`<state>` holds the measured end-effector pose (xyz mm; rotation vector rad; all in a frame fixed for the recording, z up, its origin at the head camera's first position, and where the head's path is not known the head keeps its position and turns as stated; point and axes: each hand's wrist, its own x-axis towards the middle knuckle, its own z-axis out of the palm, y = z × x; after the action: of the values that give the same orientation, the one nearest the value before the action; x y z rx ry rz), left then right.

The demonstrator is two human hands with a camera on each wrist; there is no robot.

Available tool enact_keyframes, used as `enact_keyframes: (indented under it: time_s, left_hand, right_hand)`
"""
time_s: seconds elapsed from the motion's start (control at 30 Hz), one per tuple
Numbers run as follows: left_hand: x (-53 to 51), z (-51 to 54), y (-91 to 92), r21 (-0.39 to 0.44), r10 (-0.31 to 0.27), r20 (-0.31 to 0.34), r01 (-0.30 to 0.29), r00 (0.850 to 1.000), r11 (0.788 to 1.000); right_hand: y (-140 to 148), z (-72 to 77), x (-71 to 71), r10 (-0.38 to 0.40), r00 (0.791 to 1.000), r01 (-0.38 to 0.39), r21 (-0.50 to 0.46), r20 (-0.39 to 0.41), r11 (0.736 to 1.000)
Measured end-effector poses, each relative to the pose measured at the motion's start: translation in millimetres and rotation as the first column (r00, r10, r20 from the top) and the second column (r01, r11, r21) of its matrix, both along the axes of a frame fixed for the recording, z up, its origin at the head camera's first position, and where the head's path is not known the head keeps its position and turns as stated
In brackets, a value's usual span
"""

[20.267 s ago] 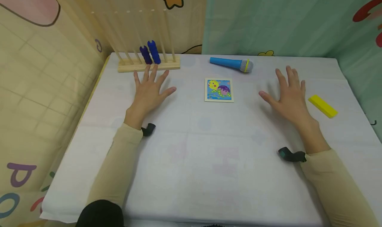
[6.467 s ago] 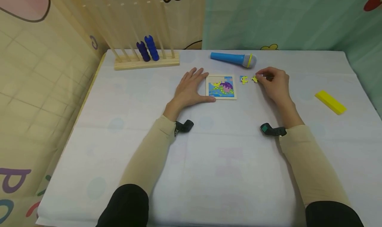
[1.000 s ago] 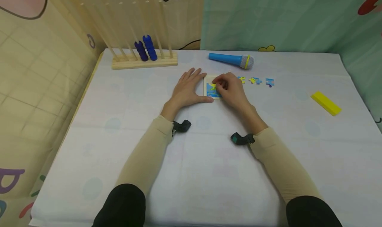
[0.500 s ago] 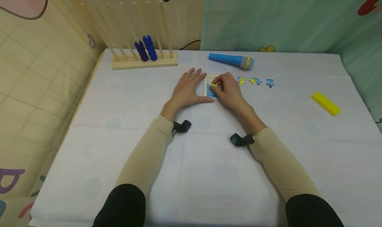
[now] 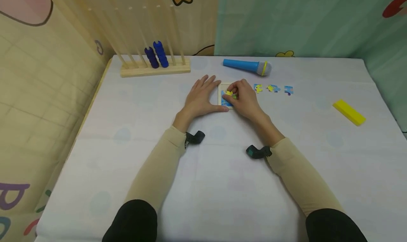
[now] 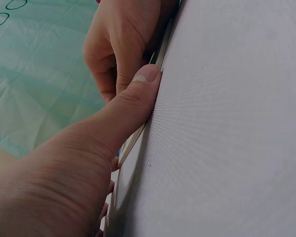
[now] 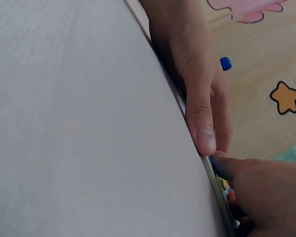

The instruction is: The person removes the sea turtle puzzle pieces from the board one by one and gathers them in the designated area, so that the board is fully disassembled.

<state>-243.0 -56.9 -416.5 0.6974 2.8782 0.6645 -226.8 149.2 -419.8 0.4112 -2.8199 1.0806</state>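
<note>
A small wooden-framed jigsaw puzzle (image 5: 224, 102) with a blue sea picture lies between both hands, its right side covered by the right hand. Bare tray shows at its upper left. My left hand (image 5: 198, 99) is spread against the frame's left side, thumb along the near edge; the left wrist view shows this thumb (image 6: 133, 96) on the rim. With curled fingers, my right hand (image 5: 246, 98) pinches at a yellow puzzle piece (image 5: 229, 92) inside the frame; its grip is partly hidden. Loose puzzle pieces (image 5: 258, 88) lie in a row to the right.
A blue toy microphone (image 5: 243, 65) lies behind the puzzle. At the back left stands a wooden counting rack (image 5: 155, 70) with blue beads on two rods. A yellow block (image 5: 349, 112) rests at the right. Curtains border the white-covered table (image 5: 219, 185).
From a whole puzzle with hands apart, pieces have come out into a row on the right. Over the last second the right hand shifts slightly on the puzzle; the left stays at the frame.
</note>
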Motion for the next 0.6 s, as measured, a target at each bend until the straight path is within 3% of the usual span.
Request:
enact_keyframes:
  time_s: [0.37, 0.6]
  left_hand:
    - [-6.2, 4.7, 0.6, -0.015, -0.011, -0.029, 0.010, 1.000, 1.000]
    - [-1.4, -0.2, -0.5, -0.004, -0.002, -0.017, 0.002, 1.000, 1.000]
  right_hand:
    - [3.7, 0.9, -4.8, 0.024, 0.998, -0.031, -0.112, -0.064, 0.993]
    - [4.3, -7.9, -2.3, 0.017, 0.994, -0.037, -0.183, -0.109, 0.982]
